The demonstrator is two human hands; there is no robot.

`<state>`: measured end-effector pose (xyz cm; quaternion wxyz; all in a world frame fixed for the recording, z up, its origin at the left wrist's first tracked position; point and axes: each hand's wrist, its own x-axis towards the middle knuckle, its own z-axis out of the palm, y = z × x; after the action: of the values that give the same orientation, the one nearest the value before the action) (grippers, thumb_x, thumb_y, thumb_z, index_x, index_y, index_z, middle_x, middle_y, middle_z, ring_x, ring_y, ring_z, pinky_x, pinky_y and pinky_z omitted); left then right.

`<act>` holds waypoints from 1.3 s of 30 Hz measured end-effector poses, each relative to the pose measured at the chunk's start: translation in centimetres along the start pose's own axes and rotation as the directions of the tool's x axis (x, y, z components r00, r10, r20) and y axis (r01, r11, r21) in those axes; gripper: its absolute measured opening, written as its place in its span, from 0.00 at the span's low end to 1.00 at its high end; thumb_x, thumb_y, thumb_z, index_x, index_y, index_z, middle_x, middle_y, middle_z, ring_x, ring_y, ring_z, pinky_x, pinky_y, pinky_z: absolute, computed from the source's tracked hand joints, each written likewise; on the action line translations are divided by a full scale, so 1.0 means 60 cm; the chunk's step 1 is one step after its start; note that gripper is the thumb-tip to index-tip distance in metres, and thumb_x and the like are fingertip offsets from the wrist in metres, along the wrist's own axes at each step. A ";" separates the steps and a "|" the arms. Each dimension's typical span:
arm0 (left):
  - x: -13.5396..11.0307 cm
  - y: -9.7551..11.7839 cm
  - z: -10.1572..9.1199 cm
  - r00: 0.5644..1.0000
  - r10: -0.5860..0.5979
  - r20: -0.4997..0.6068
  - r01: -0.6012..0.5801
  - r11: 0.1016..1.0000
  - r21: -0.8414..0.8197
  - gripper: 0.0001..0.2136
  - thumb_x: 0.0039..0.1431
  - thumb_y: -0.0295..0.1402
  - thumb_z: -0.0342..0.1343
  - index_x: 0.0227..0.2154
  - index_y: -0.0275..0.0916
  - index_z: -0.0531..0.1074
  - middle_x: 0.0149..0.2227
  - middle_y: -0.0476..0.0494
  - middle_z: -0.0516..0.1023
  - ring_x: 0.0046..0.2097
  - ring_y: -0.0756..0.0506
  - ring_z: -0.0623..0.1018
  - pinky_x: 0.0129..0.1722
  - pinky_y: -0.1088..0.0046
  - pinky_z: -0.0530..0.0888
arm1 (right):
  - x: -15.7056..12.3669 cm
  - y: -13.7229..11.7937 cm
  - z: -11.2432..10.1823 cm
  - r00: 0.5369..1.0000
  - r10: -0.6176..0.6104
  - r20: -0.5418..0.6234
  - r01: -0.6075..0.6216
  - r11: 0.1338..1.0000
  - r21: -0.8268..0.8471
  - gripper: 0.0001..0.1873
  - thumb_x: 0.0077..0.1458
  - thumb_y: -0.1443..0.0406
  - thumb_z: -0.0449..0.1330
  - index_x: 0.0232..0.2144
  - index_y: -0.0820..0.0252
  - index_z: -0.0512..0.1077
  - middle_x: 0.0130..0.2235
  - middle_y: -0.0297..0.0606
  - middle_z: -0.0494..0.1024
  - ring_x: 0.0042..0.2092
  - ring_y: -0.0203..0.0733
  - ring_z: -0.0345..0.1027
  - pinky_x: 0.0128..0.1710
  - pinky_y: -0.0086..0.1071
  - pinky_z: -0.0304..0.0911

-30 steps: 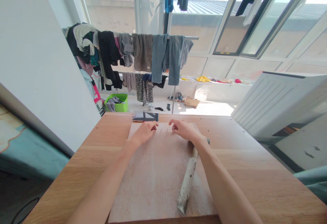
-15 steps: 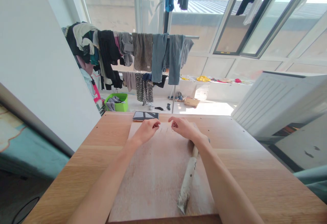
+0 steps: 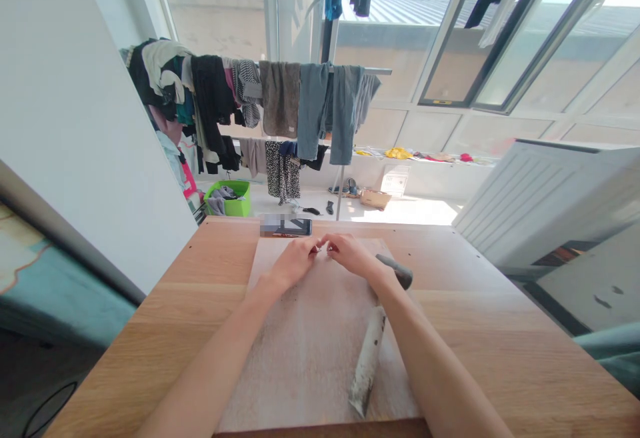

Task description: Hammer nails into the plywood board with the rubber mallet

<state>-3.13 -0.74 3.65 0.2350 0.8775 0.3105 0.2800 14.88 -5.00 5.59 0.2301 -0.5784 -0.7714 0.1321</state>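
A pale wooden board (image 3: 310, 351) lies on the wooden table (image 3: 500, 331). At its far edge my left hand (image 3: 295, 261) and my right hand (image 3: 350, 255) meet, fingertips pinched together on something tiny that I cannot make out. A hammer (image 3: 373, 345) with a worn white handle lies on the board under my right forearm, its dark head near the wrist. A phone (image 3: 286, 227) rests flat just beyond the board.
Past the table stands a drying rack full of clothes (image 3: 270, 105), with a green basket (image 3: 229, 199) on the floor. A white wall (image 3: 75, 125) is close on the left. A white slatted panel (image 3: 545, 198) leans at the right.
My hands have closed the gap between them and now touch at the fingertips near the board's far edge. The short thin marks seen between them earlier are now covered.
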 end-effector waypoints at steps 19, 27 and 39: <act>0.002 0.001 0.014 0.996 -0.037 -0.078 0.033 0.998 -0.049 0.11 0.57 0.20 0.52 0.36 0.39 0.76 0.36 0.45 0.82 0.40 0.46 0.81 0.43 0.73 0.73 | -0.001 -0.009 -0.011 1.000 0.004 -0.020 -0.004 1.000 0.019 0.17 0.49 0.79 0.54 0.38 0.60 0.75 0.31 0.35 0.78 0.35 0.38 0.69 0.36 0.28 0.59; 0.002 0.011 -0.034 0.984 -0.138 0.112 0.161 0.958 -0.236 0.09 0.53 0.25 0.58 0.38 0.38 0.75 0.32 0.48 0.82 0.35 0.47 0.81 0.38 0.74 0.75 | -0.010 -0.033 -0.045 0.999 0.045 0.006 -0.046 0.995 0.084 0.11 0.53 0.74 0.55 0.37 0.57 0.72 0.33 0.34 0.80 0.36 0.38 0.72 0.36 0.28 0.61; -0.005 0.008 -0.030 0.958 -0.093 0.271 0.165 0.953 -0.255 0.15 0.45 0.24 0.59 0.40 0.37 0.72 0.33 0.48 0.80 0.35 0.45 0.79 0.33 0.74 0.72 | -0.010 -0.063 -0.040 0.971 -0.009 0.237 -0.028 0.988 0.150 0.09 0.48 0.74 0.60 0.32 0.57 0.72 0.31 0.31 0.79 0.33 0.37 0.72 0.30 0.27 0.60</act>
<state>-4.28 -0.87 5.15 0.4105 0.8427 0.2928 0.1888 13.11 -6.85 9.29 0.1792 -0.5430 -0.7781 0.2601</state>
